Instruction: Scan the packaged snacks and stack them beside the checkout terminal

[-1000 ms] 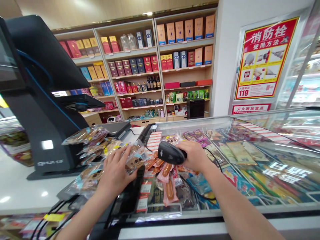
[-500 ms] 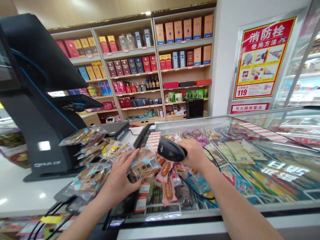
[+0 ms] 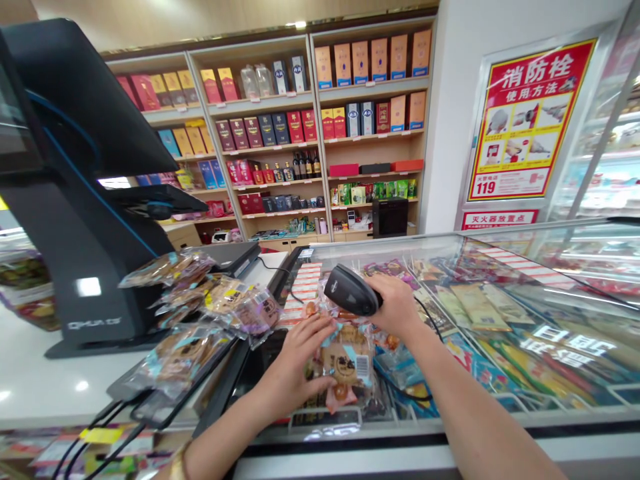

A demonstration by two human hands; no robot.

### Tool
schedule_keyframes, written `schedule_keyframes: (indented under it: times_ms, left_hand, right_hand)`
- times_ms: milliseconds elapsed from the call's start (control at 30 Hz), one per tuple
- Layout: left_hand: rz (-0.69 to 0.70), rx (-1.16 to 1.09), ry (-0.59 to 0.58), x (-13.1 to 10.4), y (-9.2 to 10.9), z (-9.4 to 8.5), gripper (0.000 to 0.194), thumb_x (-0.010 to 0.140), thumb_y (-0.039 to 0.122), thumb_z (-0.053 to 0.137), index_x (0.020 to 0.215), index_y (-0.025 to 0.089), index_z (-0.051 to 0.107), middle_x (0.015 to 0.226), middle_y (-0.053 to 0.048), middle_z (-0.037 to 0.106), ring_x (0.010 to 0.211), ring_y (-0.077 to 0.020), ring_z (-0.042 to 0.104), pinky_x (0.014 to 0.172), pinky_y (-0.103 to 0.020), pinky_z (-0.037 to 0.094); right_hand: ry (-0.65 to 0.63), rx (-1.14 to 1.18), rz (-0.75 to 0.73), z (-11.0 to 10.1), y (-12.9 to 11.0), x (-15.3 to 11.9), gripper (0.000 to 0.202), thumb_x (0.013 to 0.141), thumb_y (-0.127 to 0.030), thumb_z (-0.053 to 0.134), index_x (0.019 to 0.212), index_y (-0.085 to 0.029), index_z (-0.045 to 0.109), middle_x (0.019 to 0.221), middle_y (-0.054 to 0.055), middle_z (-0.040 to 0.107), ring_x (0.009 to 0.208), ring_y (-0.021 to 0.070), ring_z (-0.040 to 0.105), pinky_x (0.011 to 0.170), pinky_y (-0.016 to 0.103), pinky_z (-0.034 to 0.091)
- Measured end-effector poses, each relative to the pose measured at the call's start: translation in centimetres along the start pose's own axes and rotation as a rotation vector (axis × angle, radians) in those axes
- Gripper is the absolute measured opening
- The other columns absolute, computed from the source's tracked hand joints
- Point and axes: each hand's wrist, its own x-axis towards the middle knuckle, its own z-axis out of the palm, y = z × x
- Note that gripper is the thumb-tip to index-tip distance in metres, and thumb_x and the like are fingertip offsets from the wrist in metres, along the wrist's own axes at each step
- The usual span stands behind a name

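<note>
The left hand has come across from the snack pile with one snack packet, gripping it barcode-up on the glass worktop, just under the black scanner clenched in the right hand; loose sausage packs crowd around it, the till stands left

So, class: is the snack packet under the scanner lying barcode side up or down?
Up: the snack packet, held by the left hand, shows its barcode label beneath the scanner.
</note>
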Motion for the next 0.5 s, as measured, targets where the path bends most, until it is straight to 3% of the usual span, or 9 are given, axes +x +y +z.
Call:
schedule_keyframes:
  times_ms: [133, 200, 267, 367, 500]
  left_hand:
    - [-0.094, 0.082, 0.153, -0.2, -1.1, -1.6, 0.055, 0.085, 0.037, 0.061, 0.138, 0.028, 0.047, 0.142, -0.012, 0.05, 0.133, -0.0268, 0.044, 0.11, -0.046, 0.038]
    - [-0.225, 0.24, 0.26, -0.3, -2.3, -3.0, 0.052, 0.086, 0.038, 0.058, 0.135, 0.024, 0.05, 0.136, -0.013, 0.054, 0.128, -0.0278, 0.048, 0.107, -0.047, 0.039]
    - [-0.415, 0.458, 0.302, -0.3, -3.8, -4.5, 0.06, 0.081, 0.041, 0.06, 0.136, 0.02, 0.049, 0.133, -0.016, 0.054, 0.126, -0.0327, 0.048, 0.105, -0.051, 0.039]
    - [-0.669, 0.727, 0.209, -0.5, -5.7, -6.1, 0.08, 0.074, 0.047, 0.063, 0.142, 0.014, 0.041, 0.138, -0.024, 0.048, 0.13, -0.0401, 0.042, 0.104, -0.055, 0.036]
    - [-0.729, 0.823, 0.084, -0.9, -6.9, -6.5, 0.09, 0.069, 0.051, 0.065, 0.145, 0.012, 0.037, 0.137, -0.025, 0.048, 0.13, -0.0419, 0.042, 0.104, -0.055, 0.033]
  right_hand:
    - [-0.007, -0.004, 0.009, 0.0, 0.1, 0.0, 0.023, 0.074, -0.036, 0.065, 0.09, -0.02, 0.069, 0.076, 0.006, 0.069, 0.071, 0.02, 0.062, 0.065, 0.029, 0.04]
    - [-0.018, -0.006, 0.013, 0.1, 0.0, 0.0, 0.023, 0.074, -0.037, 0.066, 0.09, -0.02, 0.069, 0.075, 0.006, 0.069, 0.07, 0.0198, 0.061, 0.064, 0.029, 0.04]
    - [-0.036, -0.006, 0.014, 0.1, 0.0, 0.0, 0.025, 0.073, -0.038, 0.069, 0.09, -0.02, 0.069, 0.074, 0.006, 0.068, 0.07, 0.0198, 0.061, 0.064, 0.029, 0.039]
    - [-0.055, 0.001, 0.016, 0.2, 0.0, 0.0, 0.026, 0.073, -0.039, 0.07, 0.089, -0.02, 0.069, 0.076, 0.006, 0.069, 0.071, 0.0202, 0.061, 0.066, 0.029, 0.04]
    - [-0.063, 0.015, 0.015, 0.2, 0.0, 0.1, 0.027, 0.074, -0.041, 0.07, 0.09, -0.02, 0.069, 0.077, 0.006, 0.069, 0.072, 0.0206, 0.062, 0.066, 0.03, 0.041]
